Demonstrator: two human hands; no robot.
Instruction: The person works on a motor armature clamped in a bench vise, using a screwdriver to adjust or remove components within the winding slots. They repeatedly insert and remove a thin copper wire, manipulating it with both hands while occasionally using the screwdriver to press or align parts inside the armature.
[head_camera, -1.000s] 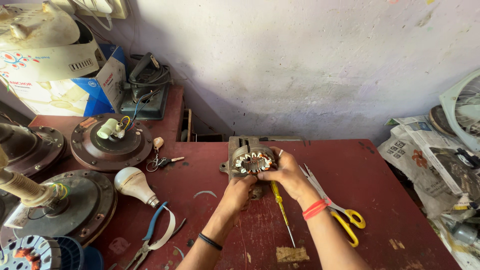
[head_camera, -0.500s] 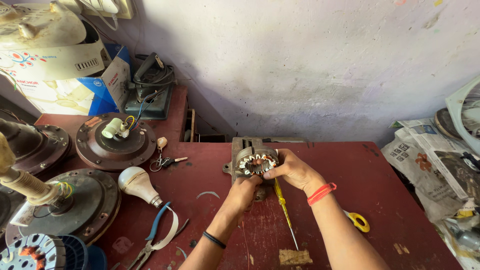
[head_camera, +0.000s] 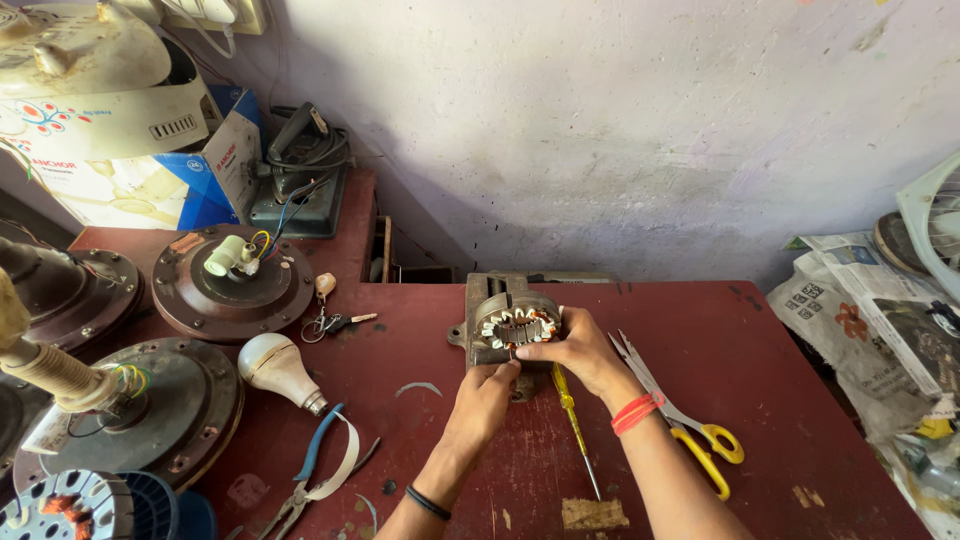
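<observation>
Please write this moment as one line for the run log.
left hand: touching stator | right hand: gripping stator | stator: on vise | screwdriver, scissors: on table

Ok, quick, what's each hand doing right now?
Left hand: fingers curled, touching the lower edge of the round metal stator with copper windings.
Right hand: closed on the stator's right side.

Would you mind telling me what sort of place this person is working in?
Most likely a small fan and appliance repair workshop: brown round ceiling-fan motor housings sit on the worn red workbench, both hands hold a copper-wound stator, and blue-handled pliers lie nearby.
</observation>
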